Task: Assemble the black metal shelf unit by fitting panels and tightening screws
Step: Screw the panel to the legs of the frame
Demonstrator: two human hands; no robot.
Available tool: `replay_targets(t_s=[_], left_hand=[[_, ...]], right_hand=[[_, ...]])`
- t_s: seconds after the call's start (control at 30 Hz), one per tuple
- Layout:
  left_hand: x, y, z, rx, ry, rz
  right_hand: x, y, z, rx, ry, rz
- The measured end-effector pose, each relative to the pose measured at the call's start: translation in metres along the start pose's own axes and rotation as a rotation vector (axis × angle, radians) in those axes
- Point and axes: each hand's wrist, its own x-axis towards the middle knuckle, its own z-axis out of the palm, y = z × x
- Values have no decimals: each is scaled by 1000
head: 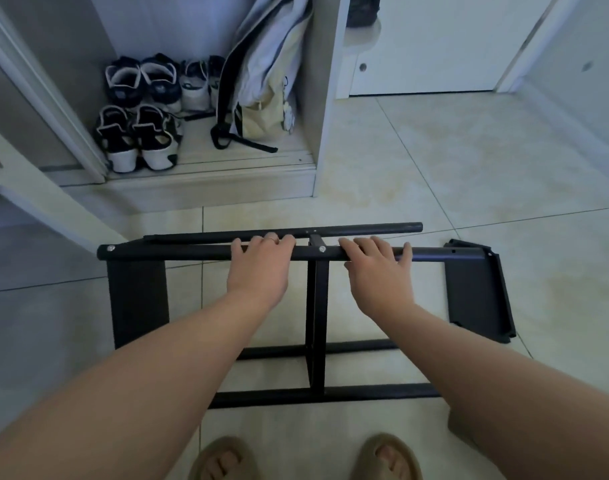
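1. Lying on its side on the tiled floor (pixel 434 161), the black shelf frame (pixel 317 341) sits just ahead of the person's feet, which are in tan slippers (pixel 227 459).
2. A top tube (pixel 178 253) runs left to right across the raised side of the frame. A second tube (pixel 365 228) lies just behind it. Lower tubes (pixel 365 392) run parallel to these, nearer the person.
3. The left hand (pixel 258 268) is on the top tube, just left of the centre panel (pixel 317 306). Its fingers are folded over the tube and grasp it. One finger carries a ring. The thumb is hidden.
4. The right hand (pixel 379 271) is on the same tube, just right of the centre panel. Its fingers are likewise bent over the tube in a grasp, with the little finger lying straighter along the metal.
5. The centre panel is seen edge-on between the two hands. It meets the top tube at a silver screw (pixel 322 249). An end screw (pixel 111 248) sits at the tube's left tip.
6. A left panel (pixel 136 299) hangs below the tube's left end.
7. A right panel (pixel 476 292) with a lipped edge sits tilted at the tube's right end. Whether it is fastened cannot be told.
8. Beyond the frame is an open cupboard (pixel 209 181). It holds several pairs of shoes (pixel 140 140) and a pale bag (pixel 261 109) with black straps.
9. A white door (pixel 434 46) stands to the right of the cupboard.
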Motion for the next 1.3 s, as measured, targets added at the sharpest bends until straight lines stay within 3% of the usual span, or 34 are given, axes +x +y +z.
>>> replay_targets(t_s=[0.23,0.43,0.73,0.83,1.0,1.13,1.3], left_hand=[[83,-23,43,15,-65,-79],[117,-49,97,-14,-176,-151],[111,-56,120,-71,-44,-102],[83,-43,116,-198,-28,-79],[25,-13,117,-541,-370,-244],[-11,1,122,-702,-746,-361],[-25,12,122,-667,-766,-284]], right_hand=[[82,5,60,56,-34,-73],[128,1,116,91,-177,-113],[128,-1,120,159,-235,-110],[97,3,101,211,-252,-135],[22,13,73,330,-382,-158],[-31,20,72,252,-529,-202],[-57,26,89,92,-567,-286]])
